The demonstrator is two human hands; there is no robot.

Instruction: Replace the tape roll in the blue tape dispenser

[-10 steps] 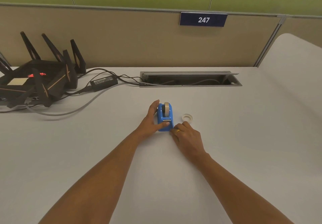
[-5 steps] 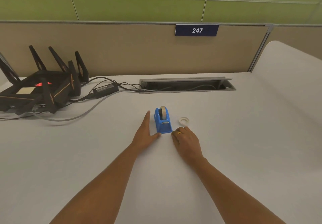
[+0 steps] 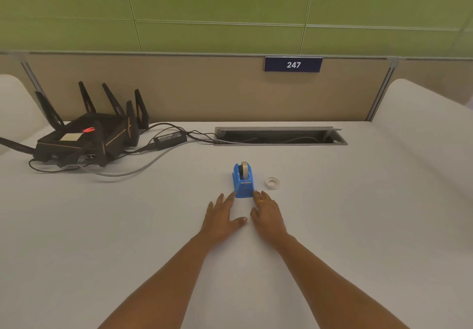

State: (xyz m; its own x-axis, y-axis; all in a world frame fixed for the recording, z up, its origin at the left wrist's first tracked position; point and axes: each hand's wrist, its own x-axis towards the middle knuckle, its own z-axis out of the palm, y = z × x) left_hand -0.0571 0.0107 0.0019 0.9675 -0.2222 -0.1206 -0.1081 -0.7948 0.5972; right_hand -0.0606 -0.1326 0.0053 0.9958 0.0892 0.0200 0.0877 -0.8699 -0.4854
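Blue tape dispenser [image 3: 242,182] upright on table [image 3: 332,226], left hand [image 3: 222,216] and right hand [image 3: 267,212] flat, fingers spread, fingertips flanking its near end

We see a plain white desk [image 3: 102,226]. On it stands a bright blue tape dispenser [image 3: 242,185] holding a beige tape roll [image 3: 244,168], with a whitish empty tape core [image 3: 272,182] beside it. A black router [image 3: 84,136] shows a red light and copper trim lines. Behind, a tan partition [image 3: 179,88] carries a navy sign [image 3: 293,64] with white numerals "247", below green wall panels [image 3: 217,3].
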